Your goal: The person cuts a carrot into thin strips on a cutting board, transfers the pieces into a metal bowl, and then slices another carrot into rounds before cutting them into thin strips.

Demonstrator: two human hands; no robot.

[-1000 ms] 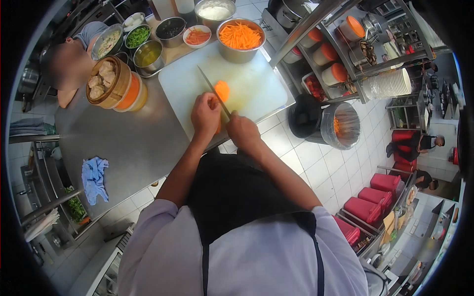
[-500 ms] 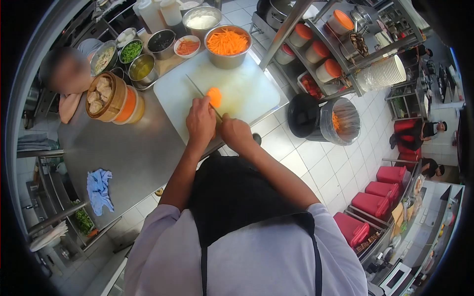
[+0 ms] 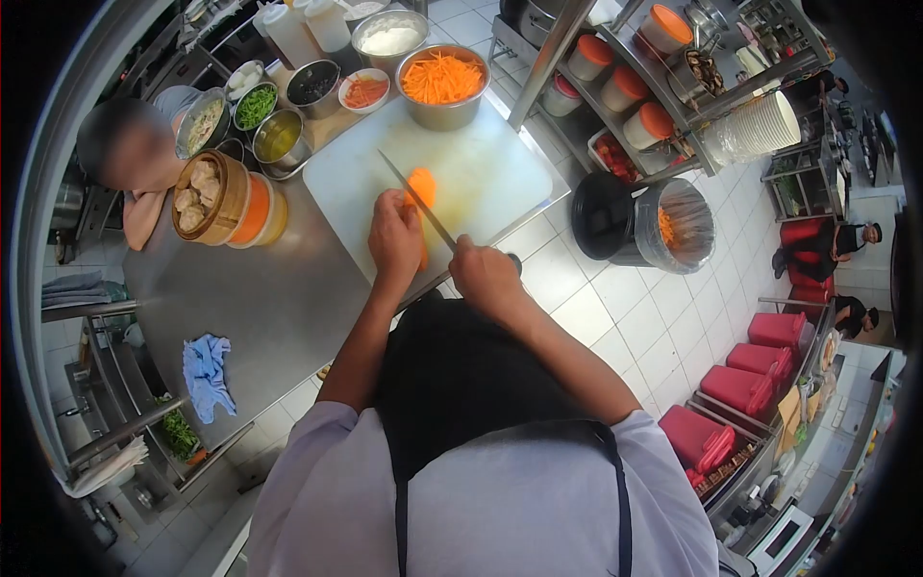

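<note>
My right hand [image 3: 486, 276] is wrapped round the handle of a kitchen knife [image 3: 416, 202], whose long blade points up and to the left over a white cutting board [image 3: 500, 173]. My left hand [image 3: 395, 236] has its fingers curled on a carrot [image 3: 424, 254], which shows in part along the hand's right side; the rest lies hidden under the fingers. Past the blade, cut orange carrot [image 3: 421, 181] rests on the board. At the board's far edge stands a metal bowl [image 3: 444, 115] heaped with carrot strips [image 3: 442, 77].
Bamboo steamers [image 3: 223, 207] with dumplings stand left of the board, a person [image 3: 144, 144] behind them. Bowls of green onion [image 3: 256, 106] and other ingredients line the back. A blue cloth [image 3: 208, 377] lies on the steel table. A lined bin [image 3: 678, 226] and shelving [image 3: 615, 125] are at right.
My right hand has moved right with the knife, and the handle end is farther from my left hand. More orange carrot shows beside my left hand. The whole view has shifted slightly.
</note>
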